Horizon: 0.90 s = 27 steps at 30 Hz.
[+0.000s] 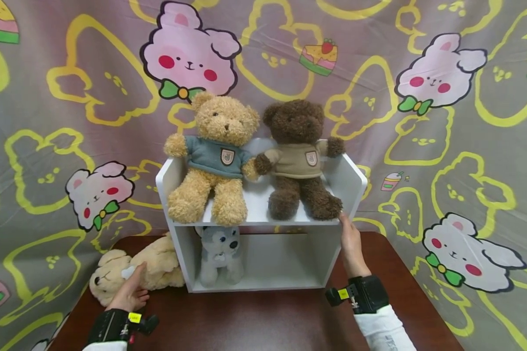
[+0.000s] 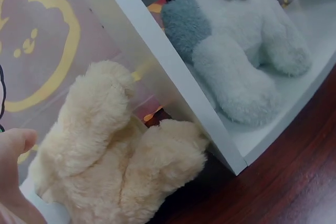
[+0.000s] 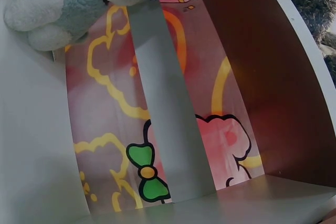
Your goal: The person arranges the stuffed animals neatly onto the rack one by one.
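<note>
At the lower left, a cream plush dog lies on its side against the white shelf unit. My left hand is at its neck, beside a pale tag, with no firm grip visible. In the left wrist view the thumb side of that hand appears at the edge, next to the plush dog's body. My right hand touches the front edge of the shelf's right side panel with extended fingers; the right wrist view does not show it. A grey-and-white plush husky stands in the lower compartment, at its left.
A tan teddy bear in a blue sweater and a dark brown teddy bear in a beige one sit side by side on the upper shelf. Everything stands on a reddish-brown table, with a printed cartoon curtain behind.
</note>
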Motion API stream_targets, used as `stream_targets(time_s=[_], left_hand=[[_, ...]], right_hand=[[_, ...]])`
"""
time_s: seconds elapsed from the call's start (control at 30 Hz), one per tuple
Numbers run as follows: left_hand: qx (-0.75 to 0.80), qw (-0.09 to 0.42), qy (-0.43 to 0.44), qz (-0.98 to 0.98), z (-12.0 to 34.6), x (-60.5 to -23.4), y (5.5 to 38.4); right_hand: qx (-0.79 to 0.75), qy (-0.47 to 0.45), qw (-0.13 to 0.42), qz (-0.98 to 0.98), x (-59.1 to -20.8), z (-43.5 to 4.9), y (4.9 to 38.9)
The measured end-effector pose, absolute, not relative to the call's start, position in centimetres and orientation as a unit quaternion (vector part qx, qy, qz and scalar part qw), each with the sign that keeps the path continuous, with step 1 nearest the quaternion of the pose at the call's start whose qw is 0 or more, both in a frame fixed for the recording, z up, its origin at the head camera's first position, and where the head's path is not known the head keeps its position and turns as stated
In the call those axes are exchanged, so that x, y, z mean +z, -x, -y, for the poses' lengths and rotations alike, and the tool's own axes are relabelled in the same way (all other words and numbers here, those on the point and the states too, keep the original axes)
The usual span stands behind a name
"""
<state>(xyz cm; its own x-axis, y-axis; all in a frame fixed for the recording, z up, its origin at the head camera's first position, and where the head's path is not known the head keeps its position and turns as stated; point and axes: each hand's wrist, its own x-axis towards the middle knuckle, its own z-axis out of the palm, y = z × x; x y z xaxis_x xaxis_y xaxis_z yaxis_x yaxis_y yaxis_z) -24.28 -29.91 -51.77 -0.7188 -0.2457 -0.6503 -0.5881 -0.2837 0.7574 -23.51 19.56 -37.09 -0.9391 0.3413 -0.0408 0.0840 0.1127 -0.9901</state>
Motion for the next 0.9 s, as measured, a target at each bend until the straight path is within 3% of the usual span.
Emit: stream_targets(time_s=[0.43,0.9], left_hand=[[0.743,0.124,0.368,-0.545,32.7,-57.6,28.2],[0.793,0.15,0.285,-0.517,30.2,-52.1,25.3]], right_hand=[[0.656,0.146,0.097,0.734,-37.0,-19.7,23.5],[0.659,0.144,0.107,0.73,-37.1,-19.6,23.9]])
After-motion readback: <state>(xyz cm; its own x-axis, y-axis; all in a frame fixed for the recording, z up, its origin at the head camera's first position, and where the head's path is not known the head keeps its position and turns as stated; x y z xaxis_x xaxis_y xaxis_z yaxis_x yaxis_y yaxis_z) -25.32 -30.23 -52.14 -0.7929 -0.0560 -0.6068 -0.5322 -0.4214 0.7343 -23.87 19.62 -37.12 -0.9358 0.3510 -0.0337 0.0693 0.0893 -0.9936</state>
